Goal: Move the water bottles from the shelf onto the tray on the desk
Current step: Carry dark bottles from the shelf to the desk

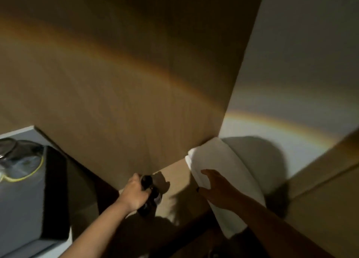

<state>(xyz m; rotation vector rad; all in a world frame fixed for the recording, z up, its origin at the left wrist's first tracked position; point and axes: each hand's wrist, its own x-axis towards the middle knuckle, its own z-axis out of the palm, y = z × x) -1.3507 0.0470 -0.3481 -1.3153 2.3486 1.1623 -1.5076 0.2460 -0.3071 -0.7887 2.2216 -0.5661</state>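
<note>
My left hand (pixel 134 193) is closed around dark, blurred water bottles (pixel 149 194), holding them just above the wooden shelf board (pixel 174 180). I cannot tell whether it holds one bottle or two. My right hand (pixel 215 187) lies flat with its fingers apart against a white folded cloth (pixel 213 160) that leans on the shelf's right side. A black tray (pixel 56 189) sits on the grey desk (pixel 17 209) at the lower left, well to the left of both hands.
Clear glassware (pixel 17 156) with a yellow rim stands on the desk by the tray's far edge. A tall wooden panel (pixel 126 73) rises behind the shelf, with a white wall (pixel 301 63) to its right. Another wooden panel (pixel 326 189) closes in the right side.
</note>
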